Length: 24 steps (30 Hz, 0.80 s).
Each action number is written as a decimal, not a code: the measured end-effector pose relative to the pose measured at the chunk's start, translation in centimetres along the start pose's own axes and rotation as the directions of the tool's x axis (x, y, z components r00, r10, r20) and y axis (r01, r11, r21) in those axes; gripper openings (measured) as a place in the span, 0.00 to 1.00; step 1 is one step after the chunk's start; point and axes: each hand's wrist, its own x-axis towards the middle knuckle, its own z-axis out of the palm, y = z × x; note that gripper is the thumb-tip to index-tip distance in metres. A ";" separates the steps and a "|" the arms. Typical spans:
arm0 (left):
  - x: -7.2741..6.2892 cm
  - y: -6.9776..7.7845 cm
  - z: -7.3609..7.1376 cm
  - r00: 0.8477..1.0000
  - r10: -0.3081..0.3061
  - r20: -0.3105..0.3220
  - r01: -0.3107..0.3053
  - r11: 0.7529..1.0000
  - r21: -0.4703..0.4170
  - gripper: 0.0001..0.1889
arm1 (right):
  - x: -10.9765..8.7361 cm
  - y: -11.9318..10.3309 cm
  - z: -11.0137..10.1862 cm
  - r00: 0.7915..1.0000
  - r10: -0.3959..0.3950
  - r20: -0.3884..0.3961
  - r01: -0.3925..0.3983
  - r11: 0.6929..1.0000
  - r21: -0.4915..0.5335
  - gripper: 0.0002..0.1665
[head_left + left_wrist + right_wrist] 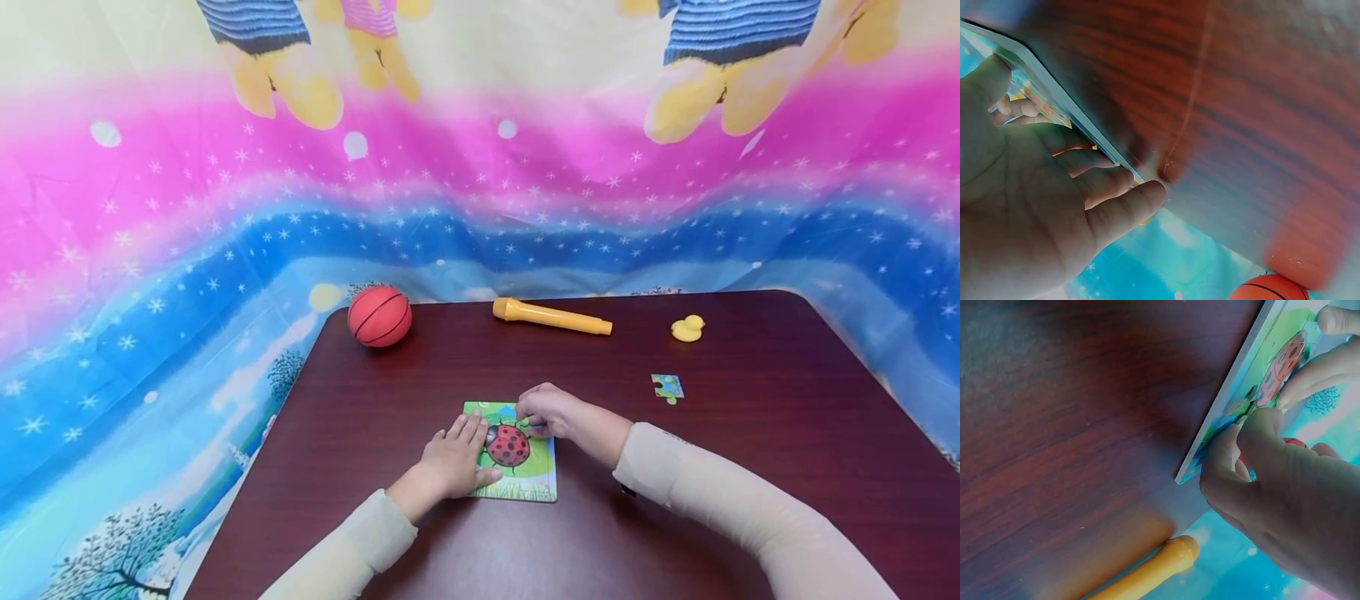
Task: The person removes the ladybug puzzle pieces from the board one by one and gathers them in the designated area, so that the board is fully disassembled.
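Observation:
A square jigsaw puzzle with a red ladybug on a green background lies on the table. My left hand rests along its left side, fingers extended over the edge and thumb on the lower part. In the left wrist view, the left palm and fingers stand beside the board's edge. At the upper right corner, my right hand has its fingers curled and pinches a puzzle piece, mostly hidden by the fingers. The right wrist view shows the right thumb and forefinger close together over the board.
A loose puzzle piece lies to the right on the dark wooden table. Along the back are a red ball with black lines, a yellow toy microphone and a yellow rubber duck. A printed cloth hangs behind.

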 end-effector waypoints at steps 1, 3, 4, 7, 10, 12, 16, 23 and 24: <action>0.0 0.0 0.0 1.000 -0.001 -0.004 0.001 1.000 0.000 0.44 | 0.0 0.0 0.0 1.000 0.002 0.004 -0.002 1.000 0.001 0.31; 0.0 -0.1 0.0 1.000 -0.002 -0.009 0.002 1.000 0.003 0.44 | 0.0 -0.1 0.1 1.000 0.004 0.008 -0.004 1.000 0.004 0.30; 0.0 -0.2 0.0 1.000 -0.002 -0.010 0.002 1.000 0.003 0.44 | 0.0 -0.2 0.2 1.000 0.003 0.010 -0.003 1.000 0.005 0.29; 0.1 -0.3 0.0 1.000 -0.002 -0.013 0.002 1.000 0.004 0.44 | 0.0 -0.2 0.3 1.000 0.004 0.005 -0.004 1.000 0.002 0.29; 0.2 -0.4 0.1 1.000 -0.004 -0.006 0.004 1.000 0.008 0.45 | 0.0 -0.3 0.3 1.000 -0.011 -0.001 0.011 1.000 -0.014 0.29; 0.2 -0.5 0.2 1.000 -0.008 -0.004 0.008 1.000 0.012 0.45 | 0.1 -0.3 0.2 1.000 -0.024 -0.004 0.024 0.999 -0.026 0.29; 0.3 -0.5 0.2 1.000 -0.014 -0.002 0.014 1.000 0.022 0.45 | 0.6 -0.2 -0.1 0.997 -0.073 0.005 0.073 0.994 -0.080 0.27; 0.0 -0.2 -0.1 1.000 -0.009 0.007 0.009 1.000 0.017 0.44 | 1.7 0.4 -0.4 0.987 -0.156 0.026 0.158 0.968 -0.195 0.21; -0.1 -0.2 -0.1 1.000 -0.010 0.007 0.009 1.000 0.015 0.44 | 1.8 0.4 -0.4 0.986 -0.163 0.028 0.165 0.965 -0.204 0.20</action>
